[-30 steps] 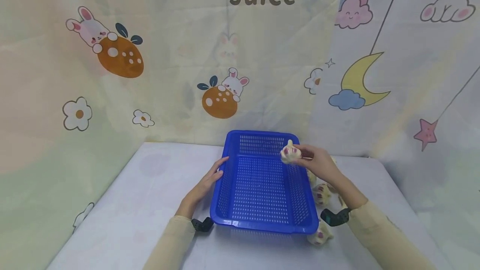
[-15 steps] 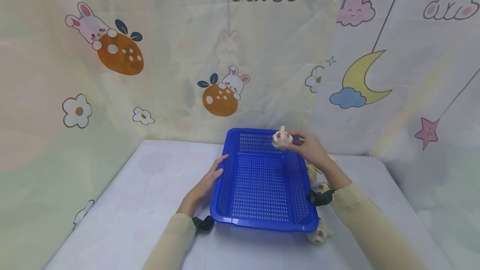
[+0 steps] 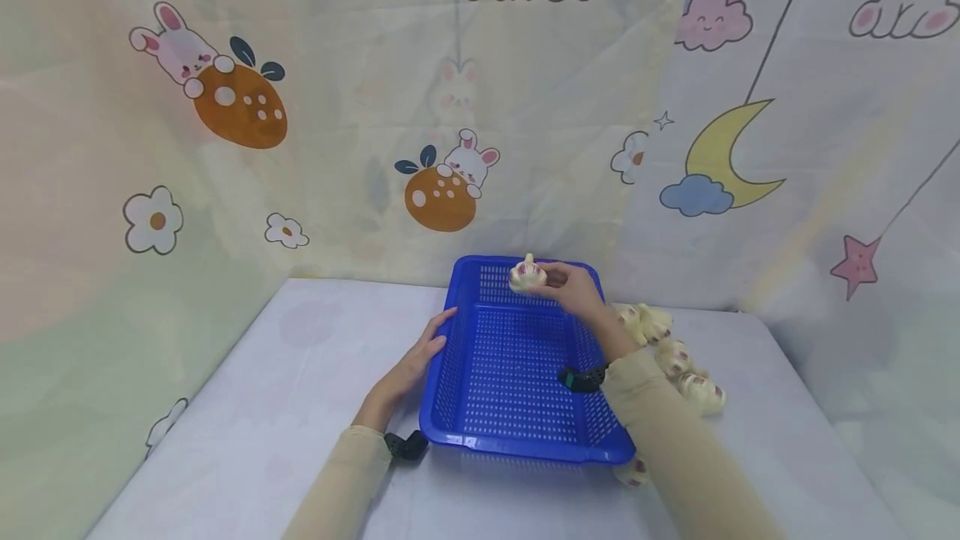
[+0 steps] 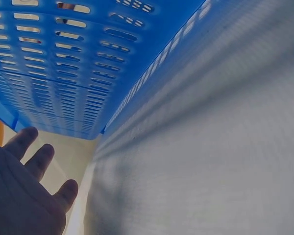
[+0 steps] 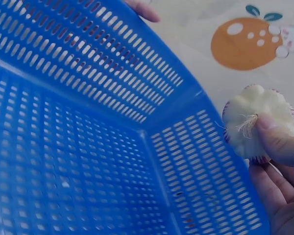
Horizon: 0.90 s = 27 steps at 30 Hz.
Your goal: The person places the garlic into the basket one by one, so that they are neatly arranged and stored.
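In the head view my right hand (image 3: 573, 290) pinches a garlic bulb (image 3: 528, 275) over the far part of a blue plastic basket (image 3: 525, 452). The right wrist view shows the thumb pressed beside the bulb's root tuft, with fingers on its other side. White with purple streaks, the garlic bulb (image 5: 257, 105) is held near the rim. My left hand (image 3: 408, 367) touches the basket's left side, its fingers extended along the rim. From the left wrist view, the left hand (image 4: 27, 188) has its fingers spread beside the slotted wall.
Several garlic bulbs (image 3: 701, 392) lie on the white table (image 3: 300, 407) to the right of the basket. Another bulb (image 3: 632, 472) sits by its near right corner, partly hidden by the right sleeve. A printed curtain (image 3: 345, 107) hangs behind the table.
My right hand has carried the garlic bulb leftward and somewhat farther back, from the basket's right rim to over its far part. The left hand has stayed where it was.
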Tool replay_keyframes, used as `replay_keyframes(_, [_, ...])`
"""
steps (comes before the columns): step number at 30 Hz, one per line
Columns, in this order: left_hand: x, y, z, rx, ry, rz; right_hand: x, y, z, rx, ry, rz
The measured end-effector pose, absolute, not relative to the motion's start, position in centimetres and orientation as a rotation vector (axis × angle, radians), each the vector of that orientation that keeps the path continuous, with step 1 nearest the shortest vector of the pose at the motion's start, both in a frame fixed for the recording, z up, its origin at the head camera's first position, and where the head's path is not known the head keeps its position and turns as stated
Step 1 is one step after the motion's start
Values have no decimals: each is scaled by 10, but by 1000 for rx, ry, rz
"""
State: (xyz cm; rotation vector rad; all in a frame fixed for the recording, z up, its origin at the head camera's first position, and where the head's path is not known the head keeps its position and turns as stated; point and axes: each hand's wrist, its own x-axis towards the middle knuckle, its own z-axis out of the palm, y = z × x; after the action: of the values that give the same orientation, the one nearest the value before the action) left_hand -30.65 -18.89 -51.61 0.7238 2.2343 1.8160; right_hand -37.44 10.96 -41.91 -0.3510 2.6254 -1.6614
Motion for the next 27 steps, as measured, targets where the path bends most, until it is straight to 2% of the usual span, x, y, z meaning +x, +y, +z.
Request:
replay_keyframes(16, [-307, -190, -511, 732, 2209, 1820, -394, 86, -462, -223, 2458, -1694])
replay_keyframes(27, [-294, -190, -484, 736, 2158, 1786, -396, 77, -486, -146, 2395, -1634])
